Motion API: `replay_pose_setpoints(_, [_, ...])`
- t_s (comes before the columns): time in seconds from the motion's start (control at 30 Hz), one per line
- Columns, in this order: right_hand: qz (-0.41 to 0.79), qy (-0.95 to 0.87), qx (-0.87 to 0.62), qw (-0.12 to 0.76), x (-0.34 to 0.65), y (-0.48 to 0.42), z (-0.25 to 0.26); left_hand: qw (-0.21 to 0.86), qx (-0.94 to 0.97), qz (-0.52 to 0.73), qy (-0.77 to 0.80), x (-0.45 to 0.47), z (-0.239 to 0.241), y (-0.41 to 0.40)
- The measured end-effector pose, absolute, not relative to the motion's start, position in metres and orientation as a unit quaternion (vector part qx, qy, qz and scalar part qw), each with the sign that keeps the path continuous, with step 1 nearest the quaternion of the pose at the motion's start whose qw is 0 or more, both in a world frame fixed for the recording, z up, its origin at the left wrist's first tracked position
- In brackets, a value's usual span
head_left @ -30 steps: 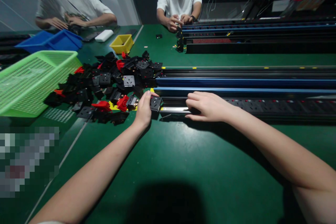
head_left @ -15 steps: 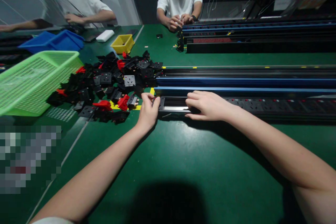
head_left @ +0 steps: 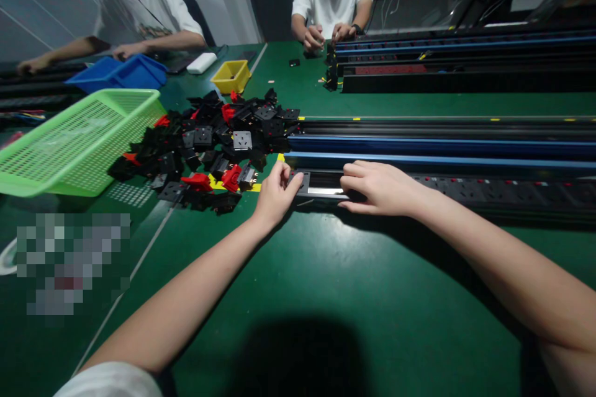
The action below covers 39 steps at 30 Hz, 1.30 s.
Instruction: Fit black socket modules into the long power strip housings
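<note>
Lying lengthwise on the table is a long black power strip [head_left: 321, 201] with an open channel. My left hand [head_left: 274, 195] pinches a black socket module [head_left: 302, 182] between thumb and fingers at the strip's left end. My right hand [head_left: 382, 189] is closed across the strip farther right, fingers over the far side and thumb at the near side; what lies beneath its palm is hidden. Between my hands a stretch of bare channel shows. Right of my right hand, several socket modules [head_left: 484, 191] with small red parts sit in a row in the strip.
Loose black and red socket modules [head_left: 242, 140] lie heaped at left beside a green basket [head_left: 88, 161]. Blue rails [head_left: 419, 161] run behind the strip. Farther back are a yellow bin [head_left: 231, 77], blue bins [head_left: 116, 71] and more strips [head_left: 456, 82]. Two co-workers sit across the table.
The view has shifted, so the scene sits farther right. My left hand and its socket module have slid slightly right along the strip, narrowing the gap to my right hand, which stays in place.
</note>
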State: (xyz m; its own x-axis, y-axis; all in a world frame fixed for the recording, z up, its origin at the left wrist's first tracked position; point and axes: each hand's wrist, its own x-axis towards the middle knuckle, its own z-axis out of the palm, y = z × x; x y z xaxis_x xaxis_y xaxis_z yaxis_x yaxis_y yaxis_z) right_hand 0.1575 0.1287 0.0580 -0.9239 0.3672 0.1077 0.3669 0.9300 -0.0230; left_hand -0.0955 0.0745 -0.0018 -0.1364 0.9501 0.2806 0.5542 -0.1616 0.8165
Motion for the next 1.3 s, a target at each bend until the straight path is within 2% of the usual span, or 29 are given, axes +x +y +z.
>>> replay_pose_setpoints(0.5, [0.009, -0.974, -0.206, 0.093, 0.1601, 0.1245, 0.0561, 0.243, 0.643, 0.426, 0.588, -0.0899, 0.0081, 0.0655])
replay_pose_setpoints(0.8, [0.073, -0.962, -0.210, 0.159, 0.1619, 0.1252, 0.0528, 0.358, 0.660, 0.402, 0.524, -0.0900, 0.0080, 0.0687])
replay_pose_setpoints(1.3, [0.120, -0.958, -0.202, 0.164, 0.1644, 0.1282, 0.0488, 0.305, 0.738, 0.366, 0.477, -0.0983, 0.0031, 0.0724])
